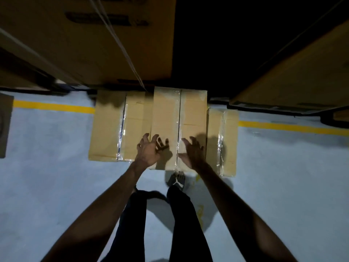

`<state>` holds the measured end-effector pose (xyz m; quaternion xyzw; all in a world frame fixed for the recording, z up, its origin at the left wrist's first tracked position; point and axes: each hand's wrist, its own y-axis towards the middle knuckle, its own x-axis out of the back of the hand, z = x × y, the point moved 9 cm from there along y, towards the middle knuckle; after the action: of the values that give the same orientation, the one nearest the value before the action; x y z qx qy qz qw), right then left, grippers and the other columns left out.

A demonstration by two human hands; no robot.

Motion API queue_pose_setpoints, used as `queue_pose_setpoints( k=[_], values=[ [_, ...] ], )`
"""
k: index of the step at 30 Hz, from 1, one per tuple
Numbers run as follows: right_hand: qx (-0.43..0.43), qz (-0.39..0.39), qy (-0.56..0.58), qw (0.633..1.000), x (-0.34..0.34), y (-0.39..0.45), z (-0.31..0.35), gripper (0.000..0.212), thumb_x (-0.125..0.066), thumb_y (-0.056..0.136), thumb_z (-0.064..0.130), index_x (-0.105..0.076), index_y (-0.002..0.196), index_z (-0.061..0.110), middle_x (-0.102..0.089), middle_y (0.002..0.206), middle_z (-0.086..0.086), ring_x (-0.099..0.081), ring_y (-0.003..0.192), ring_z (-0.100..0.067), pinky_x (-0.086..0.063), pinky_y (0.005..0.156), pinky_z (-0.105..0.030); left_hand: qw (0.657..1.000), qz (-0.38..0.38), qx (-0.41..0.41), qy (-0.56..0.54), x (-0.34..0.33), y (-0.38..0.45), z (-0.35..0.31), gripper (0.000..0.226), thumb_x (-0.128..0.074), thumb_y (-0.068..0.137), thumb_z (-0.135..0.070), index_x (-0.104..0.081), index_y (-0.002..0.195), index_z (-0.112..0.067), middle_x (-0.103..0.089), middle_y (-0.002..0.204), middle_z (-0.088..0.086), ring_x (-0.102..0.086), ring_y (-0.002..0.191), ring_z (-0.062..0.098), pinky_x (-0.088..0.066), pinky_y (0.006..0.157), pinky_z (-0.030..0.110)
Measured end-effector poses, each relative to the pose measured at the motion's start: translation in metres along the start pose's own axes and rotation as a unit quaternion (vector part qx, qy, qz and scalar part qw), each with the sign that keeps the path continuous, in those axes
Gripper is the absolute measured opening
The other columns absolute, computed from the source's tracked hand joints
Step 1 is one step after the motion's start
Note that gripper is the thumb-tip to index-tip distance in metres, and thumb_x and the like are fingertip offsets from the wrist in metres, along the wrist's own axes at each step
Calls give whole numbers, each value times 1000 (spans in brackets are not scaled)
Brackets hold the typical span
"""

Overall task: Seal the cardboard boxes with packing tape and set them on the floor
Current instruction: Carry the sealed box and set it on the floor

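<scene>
Three taped cardboard boxes lie on the grey floor below me. The middle box [166, 114] sits higher than the left box [109, 129] and the right box [226, 140], each with a shiny tape strip along its centre seam. My left hand [149, 150] hovers over the near end of the middle box with fingers spread and loosely curled, holding nothing. My right hand [192, 152] hangs beside it over the same box, fingers relaxed and apart, also holding nothing. Whether either hand touches the box top is unclear.
Large cardboard cartons [90, 40] stand behind the boxes, another at the right [294, 78]. A yellow line [54, 106] crosses the floor. My legs and a black sandal [177, 181] are just before the middle box. A box edge [4, 125] shows at far left.
</scene>
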<state>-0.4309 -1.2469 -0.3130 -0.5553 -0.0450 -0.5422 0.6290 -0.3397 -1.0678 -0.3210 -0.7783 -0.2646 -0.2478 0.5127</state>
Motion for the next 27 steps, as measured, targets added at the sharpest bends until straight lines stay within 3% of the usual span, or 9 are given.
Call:
queue_pose_setpoints(
  k=[2, 6, 15, 19, 27],
  values=[
    [30, -6, 0, 1000, 7, -40, 30, 86, -62, 90, 61, -41, 157, 12, -38, 157, -23, -45, 138, -41, -42, 111, -56, 999, 0, 7, -37, 16, -53, -1, 82, -73, 91, -27, -30, 161, -22, -20, 161, 21, -30, 147, 44, -28, 120, 52],
    [94, -37, 3, 995, 29, -121, 97, 72, -72, 93, 32, -42, 156, 11, -48, 147, -16, -61, 117, -36, -53, 100, -48, 992, -57, 19, -112, 49, -152, 12, 76, -72, 92, -28, -36, 159, -23, -29, 158, 20, -34, 147, 40, -36, 117, 46],
    [285, 25, -107, 952, -27, -225, 235, 72, -65, 101, 37, -30, 161, 17, -38, 154, -10, -48, 135, -36, -48, 104, -45, 930, -211, 114, -280, 70, -341, 129, 66, -69, 96, -33, -41, 155, -28, -40, 151, 13, -36, 143, 37, -36, 116, 49],
    [318, 24, -143, 937, -65, -264, 289, 73, -63, 102, 41, -28, 162, 17, -36, 155, -9, -51, 132, -34, -49, 100, -42, 896, -272, 134, -323, 68, -412, 193, 63, -67, 98, -31, -41, 155, -28, -40, 149, 12, -37, 143, 36, -34, 116, 47],
    [414, 55, -161, 894, -197, -359, 428, 73, -66, 100, 42, -34, 159, 15, -39, 155, -10, -48, 136, -33, -48, 102, -43, 812, -376, 184, -406, 43, -539, 331, 62, -67, 98, -32, -41, 154, -30, -39, 150, 8, -36, 143, 32, -33, 117, 50]
  ],
)
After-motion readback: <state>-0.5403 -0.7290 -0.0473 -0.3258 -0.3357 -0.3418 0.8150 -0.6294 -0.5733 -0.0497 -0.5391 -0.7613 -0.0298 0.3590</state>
